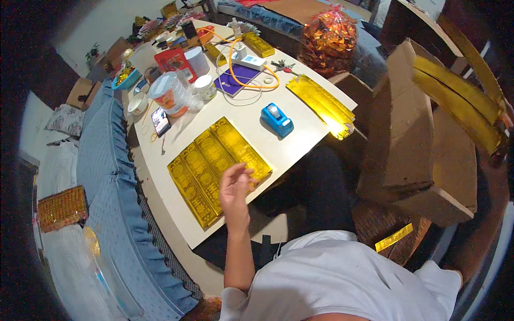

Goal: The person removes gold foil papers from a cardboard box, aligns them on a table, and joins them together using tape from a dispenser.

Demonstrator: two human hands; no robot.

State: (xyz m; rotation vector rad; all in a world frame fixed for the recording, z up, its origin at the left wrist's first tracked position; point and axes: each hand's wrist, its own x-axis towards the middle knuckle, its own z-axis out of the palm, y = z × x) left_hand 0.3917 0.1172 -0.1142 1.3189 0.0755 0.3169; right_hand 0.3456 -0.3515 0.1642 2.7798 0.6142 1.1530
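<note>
My left hand is raised over the near corner of the gold embossed foil sheets, its fingers loosely bent and apart with nothing in them. The sheets lie side by side in long strips on the white table. At the far right, my right hand is closed round one end of a bundle of long gold foil strips. The strips fan out above a cardboard box. That hand is dim and partly hidden at the picture's rim.
A blue tape dispenser and a stack of gold strips lie on the table. Beyond them are a phone, tubs, a purple book and a power strip. An open cardboard box stands at my right.
</note>
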